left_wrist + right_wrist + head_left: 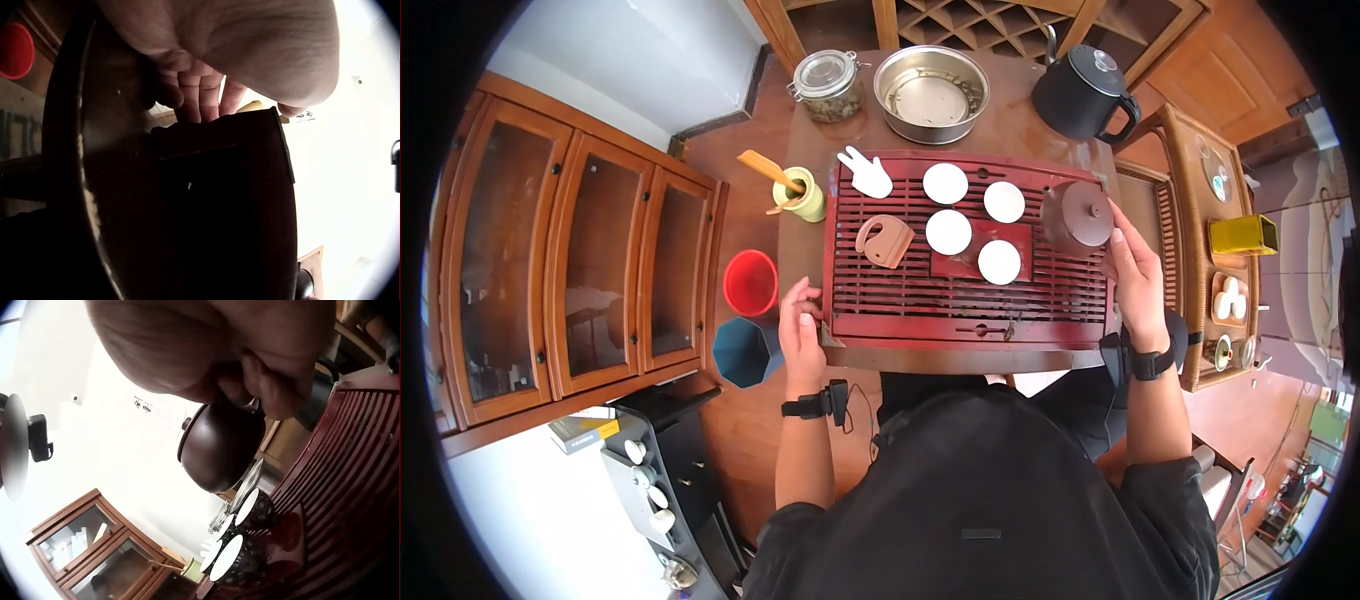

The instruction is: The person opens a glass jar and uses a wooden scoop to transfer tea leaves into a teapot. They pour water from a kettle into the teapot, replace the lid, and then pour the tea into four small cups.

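My right hand (1138, 285) grips the handle of a dark brown teapot (1087, 215) at the right side of the red slatted tea tray (880, 328). In the right wrist view the lidded teapot (220, 447) hangs above the tray, beyond the cups. Beside the tray's left edge, my left hand (804, 340) has its fingers (207, 100) loosely bent at the tray corner, holding nothing. Several white-lined cups (948, 232) stand at the middle of the tray. To their left are a brown clay piece with a curved handle (886, 242) and a white hand-shaped ornament (866, 174).
Behind the tray stand a lidded glass jar (828, 88), a steel bowl (932, 95) and a black kettle (1084, 92). A green holder with wooden tools (802, 195) is at the left. A red bin (750, 283) sits below the table's left side; a rattan stand (1185, 250) flanks the right.
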Demonstrator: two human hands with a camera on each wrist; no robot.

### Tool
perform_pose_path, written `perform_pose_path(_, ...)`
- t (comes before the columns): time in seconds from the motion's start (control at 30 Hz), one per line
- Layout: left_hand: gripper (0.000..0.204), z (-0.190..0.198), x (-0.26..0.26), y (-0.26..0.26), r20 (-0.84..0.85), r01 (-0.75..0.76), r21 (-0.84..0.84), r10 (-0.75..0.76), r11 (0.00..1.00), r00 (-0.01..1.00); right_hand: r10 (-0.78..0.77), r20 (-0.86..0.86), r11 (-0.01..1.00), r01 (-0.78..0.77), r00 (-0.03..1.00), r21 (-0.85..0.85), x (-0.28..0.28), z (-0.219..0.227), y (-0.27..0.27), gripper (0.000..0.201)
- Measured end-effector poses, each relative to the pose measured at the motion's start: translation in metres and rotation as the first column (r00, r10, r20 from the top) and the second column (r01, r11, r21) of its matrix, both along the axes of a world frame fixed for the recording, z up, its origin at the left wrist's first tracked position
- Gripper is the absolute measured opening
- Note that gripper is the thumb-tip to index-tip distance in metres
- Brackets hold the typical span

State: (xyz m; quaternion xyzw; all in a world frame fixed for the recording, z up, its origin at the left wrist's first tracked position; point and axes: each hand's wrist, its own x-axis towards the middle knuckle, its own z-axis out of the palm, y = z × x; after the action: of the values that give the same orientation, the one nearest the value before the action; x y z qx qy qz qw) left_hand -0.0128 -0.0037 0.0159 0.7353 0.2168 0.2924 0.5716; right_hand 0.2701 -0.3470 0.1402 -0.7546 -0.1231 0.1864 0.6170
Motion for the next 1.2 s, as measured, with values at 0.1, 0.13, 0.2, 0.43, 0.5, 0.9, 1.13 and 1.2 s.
perform_pose_path(0.1,0.05,0.0,0.0,0.0,-0.001,0.002,0.005,-0.002,1.0,1.0,0.021,-0.049,0.998,-0.018,0.999,0.053,0.004,-0.006,-0.001,0.042)
perform_pose_path(0.13,0.05,0.001,0.0,0.0,0.0,0.004,0.003,-0.004,1.0,1.0,0.03,-0.067,0.997,-0.025,0.997,0.07,0.005,-0.006,-0.001,0.042)
perform_pose_path(0.2,0.05,0.0,0.001,0.0,0.006,0.005,-0.003,-0.005,1.0,1.0,0.05,-0.101,0.994,-0.039,0.994,0.103,0.006,-0.004,0.0,0.042)
perform_pose_path(0.43,0.05,0.0,0.0,0.0,0.004,0.008,-0.005,-0.008,1.0,1.0,0.009,0.037,0.987,-0.003,0.999,-0.163,0.008,0.011,0.012,0.04)
perform_pose_path(0.5,0.049,0.0,0.0,0.0,0.005,0.01,-0.006,-0.01,1.0,1.0,0.011,0.1,0.971,0.013,0.995,-0.238,0.013,0.013,0.014,0.04)
perform_pose_path(0.9,0.048,-0.001,-0.001,0.002,0.018,0.014,-0.013,-0.013,1.0,1.0,0.097,0.195,0.957,-0.038,0.976,-0.288,0.035,0.008,0.019,0.042)
perform_pose_path(1.13,0.048,-0.001,-0.001,0.002,0.016,0.008,-0.01,-0.007,1.0,1.0,0.114,0.193,0.959,-0.057,0.975,-0.279,0.041,0.008,0.018,0.042)
perform_pose_path(1.2,0.047,-0.002,-0.001,0.001,0.015,0.005,-0.014,-0.005,1.0,1.0,0.122,0.173,0.954,-0.068,0.977,-0.29,0.041,0.011,0.019,0.041)
